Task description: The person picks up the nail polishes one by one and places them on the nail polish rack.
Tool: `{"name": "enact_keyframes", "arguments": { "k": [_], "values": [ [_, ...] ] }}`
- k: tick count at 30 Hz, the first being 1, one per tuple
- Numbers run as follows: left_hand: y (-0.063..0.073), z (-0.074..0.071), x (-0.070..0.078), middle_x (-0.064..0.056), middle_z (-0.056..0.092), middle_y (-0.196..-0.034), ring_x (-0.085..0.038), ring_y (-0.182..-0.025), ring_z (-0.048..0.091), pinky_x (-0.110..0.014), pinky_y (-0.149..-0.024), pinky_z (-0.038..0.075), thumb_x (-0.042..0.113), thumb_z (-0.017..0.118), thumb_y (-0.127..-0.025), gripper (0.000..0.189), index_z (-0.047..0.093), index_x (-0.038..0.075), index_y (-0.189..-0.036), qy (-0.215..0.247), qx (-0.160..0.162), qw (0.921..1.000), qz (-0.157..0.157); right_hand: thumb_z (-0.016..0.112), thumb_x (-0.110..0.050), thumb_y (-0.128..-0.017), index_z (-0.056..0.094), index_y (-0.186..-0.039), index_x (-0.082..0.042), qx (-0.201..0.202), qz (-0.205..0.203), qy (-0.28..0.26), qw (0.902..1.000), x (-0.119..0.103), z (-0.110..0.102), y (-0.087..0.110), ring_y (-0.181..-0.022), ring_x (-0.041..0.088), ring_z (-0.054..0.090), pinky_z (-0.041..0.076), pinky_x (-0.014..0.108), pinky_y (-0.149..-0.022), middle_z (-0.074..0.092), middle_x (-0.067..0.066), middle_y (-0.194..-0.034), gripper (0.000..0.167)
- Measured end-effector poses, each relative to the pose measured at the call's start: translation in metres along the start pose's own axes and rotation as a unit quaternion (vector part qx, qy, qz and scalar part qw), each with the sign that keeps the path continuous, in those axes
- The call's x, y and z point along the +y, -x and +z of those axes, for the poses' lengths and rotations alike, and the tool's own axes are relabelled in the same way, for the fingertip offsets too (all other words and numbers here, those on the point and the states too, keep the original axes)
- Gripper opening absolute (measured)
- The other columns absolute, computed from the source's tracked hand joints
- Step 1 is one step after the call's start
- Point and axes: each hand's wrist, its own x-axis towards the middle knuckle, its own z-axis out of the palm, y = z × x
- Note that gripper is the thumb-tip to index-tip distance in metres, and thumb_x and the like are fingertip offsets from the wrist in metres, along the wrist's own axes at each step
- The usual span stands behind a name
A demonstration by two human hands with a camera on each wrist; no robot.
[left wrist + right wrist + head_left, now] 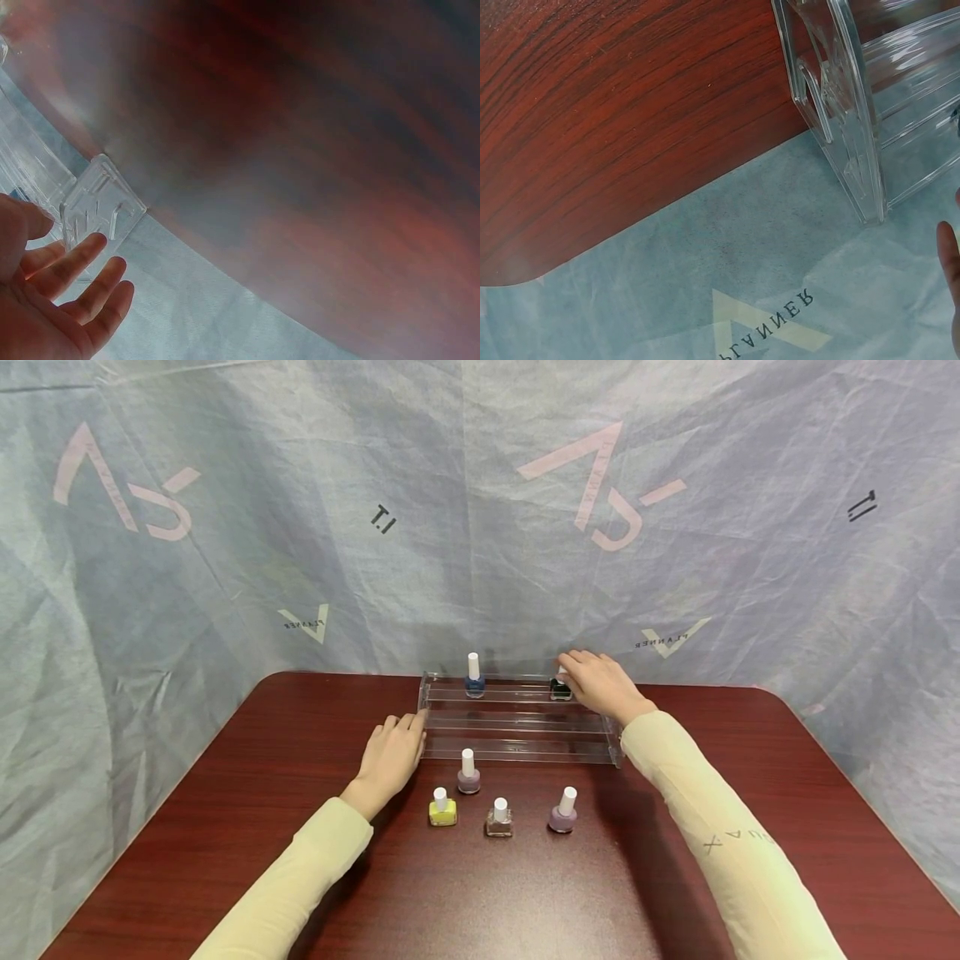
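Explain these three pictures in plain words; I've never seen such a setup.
There is no machine, just a person working bare-handed. The wide picture comes from a camera on the head; the close ones from one on each wrist. On the dark red table stands a clear tiered rack, with a blue bottle and a dark bottle on its top tier. In front stand a yellow bottle, a brownish bottle and two mauve bottles. The left hand is at the rack's left end; the right hand appears to grip the dark bottle from above.
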Motion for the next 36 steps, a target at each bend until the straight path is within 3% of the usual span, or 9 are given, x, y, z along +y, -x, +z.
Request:
{"name": "enact_keyframes", "arguments": {
  "k": [9, 20, 31, 36],
  "values": [
    [0.001, -0.001, 0.000, -0.009, 0.064, -0.107, -0.029, -0.092, 0.057, -0.041, -0.071, 0.048, 0.018, 0.056, -0.090, 0.038, 0.052, 0.007, -0.126, 0.001, 0.000, 1.0000, 0.000, 0.049, -0.027, -0.094, 0.052, -0.105, -0.011, 0.014, 0.003, -0.004, 0.9999, 0.001, -0.003, 0.001, -0.086, 0.025, 0.053, 0.042, 0.041, -0.072, 0.054, 0.007, -0.093, 0.020],
    [0.001, 0.000, 0.000, -0.009, 0.064, -0.106, -0.029, -0.091, 0.057, -0.041, -0.070, 0.049, 0.018, 0.056, -0.090, 0.038, 0.052, 0.007, -0.125, 0.000, 0.005, 1.0000, 0.004, 0.049, -0.026, -0.094, 0.054, -0.113, -0.009, 0.058, -0.016, -0.004, 0.9982, -0.002, -0.015, 0.005, -0.097, 0.026, 0.054, 0.042, 0.043, -0.077, 0.057, 0.008, -0.103, 0.027],
    [0.001, 0.000, 0.000, -0.010, 0.064, -0.107, -0.030, -0.091, 0.057, -0.041, -0.071, 0.048, 0.018, 0.055, -0.090, 0.038, 0.052, 0.006, -0.126, 0.003, -0.004, 1.0000, 0.002, 0.054, -0.024, -0.091, 0.058, -0.111, -0.008, 0.109, -0.045, 0.005, 0.9931, -0.008, -0.018, 0.020, -0.089, 0.023, 0.055, 0.042, 0.038, -0.071, 0.059, 0.006, -0.099, 0.026],
    [0.001, 0.000, 0.000, -0.010, 0.064, -0.106, -0.030, -0.091, 0.057, -0.041, -0.070, 0.048, 0.018, 0.056, -0.089, 0.037, 0.053, 0.006, -0.124, 0.003, 0.008, 1.0000, 0.004, 0.054, -0.025, -0.091, 0.059, -0.109, -0.008, 0.115, -0.066, 0.011, 0.9911, -0.012, -0.017, 0.029, -0.086, 0.022, 0.055, 0.042, 0.037, -0.068, 0.058, 0.005, -0.097, 0.025]
  ]
}}
